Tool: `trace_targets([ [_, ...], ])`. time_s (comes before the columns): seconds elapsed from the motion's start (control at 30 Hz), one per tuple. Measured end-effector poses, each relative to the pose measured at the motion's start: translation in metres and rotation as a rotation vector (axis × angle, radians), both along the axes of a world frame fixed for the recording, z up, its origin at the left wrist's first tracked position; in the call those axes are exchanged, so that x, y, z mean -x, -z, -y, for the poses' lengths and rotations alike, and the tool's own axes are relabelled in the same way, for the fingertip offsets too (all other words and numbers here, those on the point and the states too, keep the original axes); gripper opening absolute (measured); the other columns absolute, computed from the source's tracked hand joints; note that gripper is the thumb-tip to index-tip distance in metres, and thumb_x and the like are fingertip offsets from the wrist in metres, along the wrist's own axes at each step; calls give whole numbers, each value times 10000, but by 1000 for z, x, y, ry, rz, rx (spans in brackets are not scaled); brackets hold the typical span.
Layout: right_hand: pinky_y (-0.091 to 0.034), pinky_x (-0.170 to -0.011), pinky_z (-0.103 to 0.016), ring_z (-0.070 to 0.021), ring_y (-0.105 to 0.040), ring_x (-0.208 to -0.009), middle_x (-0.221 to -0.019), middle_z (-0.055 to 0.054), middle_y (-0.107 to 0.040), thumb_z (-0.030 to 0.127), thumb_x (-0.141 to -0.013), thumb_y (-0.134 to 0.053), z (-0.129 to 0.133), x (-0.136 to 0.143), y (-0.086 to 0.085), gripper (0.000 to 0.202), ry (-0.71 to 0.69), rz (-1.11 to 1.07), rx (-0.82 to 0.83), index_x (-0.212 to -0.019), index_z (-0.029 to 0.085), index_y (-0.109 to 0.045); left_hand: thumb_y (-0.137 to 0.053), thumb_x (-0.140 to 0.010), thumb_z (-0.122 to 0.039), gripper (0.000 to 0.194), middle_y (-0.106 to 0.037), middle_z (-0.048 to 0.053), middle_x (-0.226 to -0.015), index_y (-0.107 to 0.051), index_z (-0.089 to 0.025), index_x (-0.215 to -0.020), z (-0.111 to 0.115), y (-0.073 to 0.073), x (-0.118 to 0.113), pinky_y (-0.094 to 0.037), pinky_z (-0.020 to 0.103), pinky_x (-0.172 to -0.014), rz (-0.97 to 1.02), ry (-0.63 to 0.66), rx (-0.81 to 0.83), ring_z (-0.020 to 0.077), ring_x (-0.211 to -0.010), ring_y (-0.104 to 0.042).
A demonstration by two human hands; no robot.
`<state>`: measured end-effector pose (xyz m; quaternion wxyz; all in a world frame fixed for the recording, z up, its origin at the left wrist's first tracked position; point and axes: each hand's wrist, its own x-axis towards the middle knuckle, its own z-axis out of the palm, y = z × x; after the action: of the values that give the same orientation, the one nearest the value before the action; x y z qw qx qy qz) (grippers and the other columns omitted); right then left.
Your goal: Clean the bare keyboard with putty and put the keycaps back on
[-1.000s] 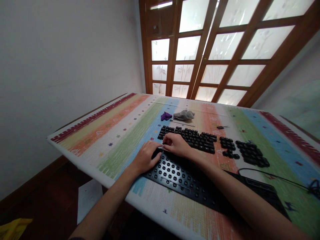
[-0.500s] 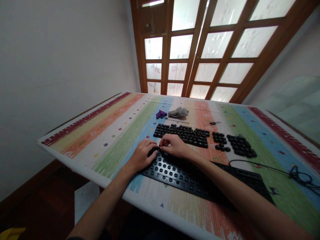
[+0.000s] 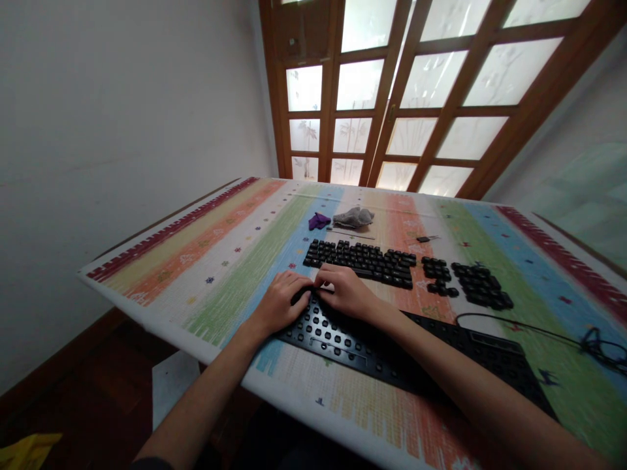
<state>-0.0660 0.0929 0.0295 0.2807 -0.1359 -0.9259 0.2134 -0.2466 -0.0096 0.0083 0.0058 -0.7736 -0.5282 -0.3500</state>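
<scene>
A black keyboard [image 3: 337,343] with its keycaps off lies on the table in front of me, bare key posts showing. My left hand [image 3: 281,303] grips its far left corner, fingers curled over the back edge and thumb on top. Close beside it, my right hand [image 3: 347,294] is bent over the same far edge with thumb and fingers pinched together. Whatever sits between those fingertips is too small or hidden to make out. Just beyond the hands, loose black keycaps [image 3: 365,261] are laid out in keyboard order. My right forearm covers the keyboard's middle.
Further back lie a purple cloth [image 3: 319,221], a grey cloth [image 3: 353,217], a thin rod [image 3: 351,234] and a small wire-ended tool [image 3: 425,239]. More keycaps [image 3: 477,285] form blocks at the right. The keyboard's cable [image 3: 529,331] coils rightward on the striped tablecloth [image 3: 235,274].
The view has shifted slightly. My right hand's fingers have closed in a little at the keyboard's far edge, nearer the left hand. The left hand keeps its grip.
</scene>
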Motion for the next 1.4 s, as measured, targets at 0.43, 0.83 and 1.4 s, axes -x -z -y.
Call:
trace_targets([
  [0.43, -447, -669, -262, -162, -596, -732, -791, -35, -625, 41, -823, -601, 2, 0, 12, 156, -6, -12, -55, -767, 181, -640, -568, -935, -179, 187, -723, 60, -1061, -682, -221, -1077, 0, 0, -1, -476, 432, -898, -33, -15, -7, 246, -1011, -634],
  [0.83, -454, -674, -266, -168, -609, -741, -800, -42, -641, 46, -835, -593, 6, -2, 9, 145, 7, -4, -50, -803, 183, -630, -563, -935, -187, 214, -721, 67, -1067, -695, -223, -1100, 0, 1, -1, -483, 446, -902, -40, -15, -13, 252, -1022, -629],
  [1.4, -493, -679, -271, -163, -659, -700, -764, -14, -723, 54, -754, -652, 7, 0, 4, 147, 140, -37, 162, -795, 191, -683, -572, -933, -197, 213, -728, 68, -1106, -716, -227, -1087, 2, 0, -2, -467, 455, -909, -35, 11, 3, 254, -1026, -632],
])
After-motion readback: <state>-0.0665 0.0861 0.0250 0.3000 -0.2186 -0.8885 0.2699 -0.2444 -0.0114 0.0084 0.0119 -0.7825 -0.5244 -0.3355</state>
